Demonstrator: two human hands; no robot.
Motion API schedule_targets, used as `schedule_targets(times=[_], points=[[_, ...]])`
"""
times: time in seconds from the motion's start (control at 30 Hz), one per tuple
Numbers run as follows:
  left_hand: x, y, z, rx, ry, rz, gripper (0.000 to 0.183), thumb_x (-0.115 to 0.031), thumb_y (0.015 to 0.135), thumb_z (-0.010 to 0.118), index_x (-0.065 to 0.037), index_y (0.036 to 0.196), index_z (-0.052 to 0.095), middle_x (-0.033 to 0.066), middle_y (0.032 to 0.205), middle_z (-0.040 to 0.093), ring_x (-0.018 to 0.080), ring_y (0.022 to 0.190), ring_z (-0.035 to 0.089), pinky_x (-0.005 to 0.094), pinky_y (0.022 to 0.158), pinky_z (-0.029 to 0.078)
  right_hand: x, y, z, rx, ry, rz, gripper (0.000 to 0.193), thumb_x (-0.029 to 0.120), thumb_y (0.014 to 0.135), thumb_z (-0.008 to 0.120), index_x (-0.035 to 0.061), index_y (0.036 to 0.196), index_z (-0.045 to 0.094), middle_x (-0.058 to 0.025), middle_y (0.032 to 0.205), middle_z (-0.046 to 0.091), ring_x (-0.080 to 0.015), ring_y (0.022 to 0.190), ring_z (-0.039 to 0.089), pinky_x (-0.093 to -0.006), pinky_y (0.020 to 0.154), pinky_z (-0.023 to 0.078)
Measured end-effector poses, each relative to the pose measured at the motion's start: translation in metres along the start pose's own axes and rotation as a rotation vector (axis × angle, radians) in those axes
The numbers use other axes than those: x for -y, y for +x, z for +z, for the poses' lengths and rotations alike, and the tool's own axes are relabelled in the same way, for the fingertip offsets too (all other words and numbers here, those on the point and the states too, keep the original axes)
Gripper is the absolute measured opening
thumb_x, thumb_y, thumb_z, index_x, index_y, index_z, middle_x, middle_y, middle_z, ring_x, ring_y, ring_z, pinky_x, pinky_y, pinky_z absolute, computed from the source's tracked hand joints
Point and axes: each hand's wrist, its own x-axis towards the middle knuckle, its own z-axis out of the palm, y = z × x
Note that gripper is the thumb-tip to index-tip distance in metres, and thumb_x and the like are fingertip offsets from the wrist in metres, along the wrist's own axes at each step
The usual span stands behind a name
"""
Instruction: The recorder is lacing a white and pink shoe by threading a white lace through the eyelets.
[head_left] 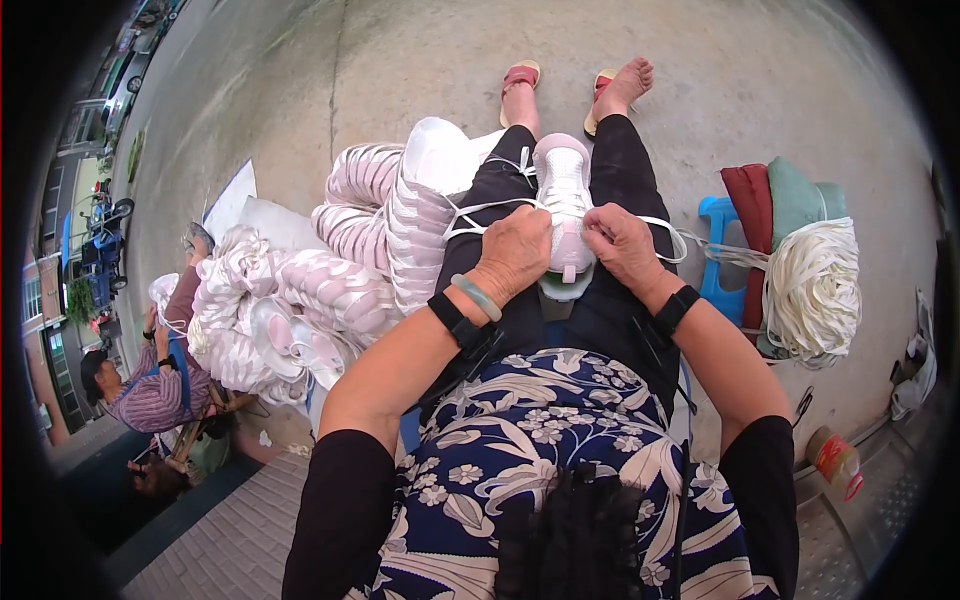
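A white and pale pink sneaker (563, 187) rests between my thighs, its toe pointing away from me. White shoelace (672, 228) runs through its eyelets and loops out to both sides over my trousers. At the shoe's left edge, my left hand (517, 245) is closed, pinching the lace near the collar. My right hand (622, 247) sits on the opposite side, its thumb and fingers pressed together on the lace there. The fingertips partly hide the upper eyelets and the shoe opening.
Stacked pink and white shoe pieces (340, 285) lie at my left. To my right, a blue stool (722, 262) carries red and green cushions (800, 205) and a thick bundle of white laces (818, 290). A plastic jar (836, 462) stands lower right. Another person (150, 395) sits far left.
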Motion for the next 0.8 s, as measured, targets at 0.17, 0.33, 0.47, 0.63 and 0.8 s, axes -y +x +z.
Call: schedule_targets(times=[0.17,0.33,0.47,0.63,0.8], points=[[-0.003,0.004,0.0,0.016,0.032,0.022,0.007,-0.01,0.078,0.053,-0.005,0.075,0.054,0.0134,0.072,0.053,0.0334,0.068,0.057,0.0413,0.059,0.045,0.004,0.006,0.0,0.082,-0.051,0.031,0.013,0.01,0.073,0.058,0.0064,0.085,0.058,-0.0102,0.078,0.058,-0.0255,0.071,0.059,-0.0328,0.063,0.046],[0.002,0.01,-0.001,0.105,0.034,0.026,0.01,-0.015,0.077,0.054,-0.005,0.076,0.057,0.0132,0.074,0.056,0.0336,0.072,0.057,0.0419,0.063,0.045,-0.001,0.01,0.005,0.063,-0.024,0.075,0.011,0.011,0.073,0.06,0.0057,0.082,0.058,-0.0114,0.078,0.058,-0.0276,0.074,0.059,-0.0344,0.065,0.046],[0.005,0.014,-0.001,0.132,-0.009,-0.011,0.012,-0.016,0.076,0.054,-0.005,0.076,0.058,0.013,0.074,0.057,0.0337,0.074,0.057,0.0417,0.064,0.045,-0.006,0.008,0.011,0.022,0.081,0.108,0.011,0.012,0.072,0.062,0.0053,0.08,0.058,-0.0124,0.077,0.059,-0.0289,0.075,0.059,-0.035,0.066,0.046],[0.005,0.015,-0.002,0.172,-0.032,-0.038,0.012,-0.016,0.076,0.054,-0.005,0.074,0.058,0.0134,0.074,0.058,0.0331,0.073,0.057,0.0408,0.063,0.045,-0.01,0.008,0.014,0.041,0.128,0.135,0.012,0.012,0.072,0.062,0.0053,0.081,0.059,-0.0122,0.077,0.06,-0.0288,0.075,0.059,-0.0347,0.067,0.046],[0.003,0.012,0.0,0.132,-0.039,-0.078,0.013,-0.017,0.076,0.053,-0.005,0.074,0.057,0.014,0.072,0.057,0.0336,0.073,0.057,0.0417,0.063,0.044,-0.013,0.006,0.016,0.023,0.178,0.142,0.013,0.012,0.073,0.063,0.0053,0.083,0.059,-0.0122,0.077,0.06,-0.0287,0.074,0.059,-0.0343,0.067,0.046]])
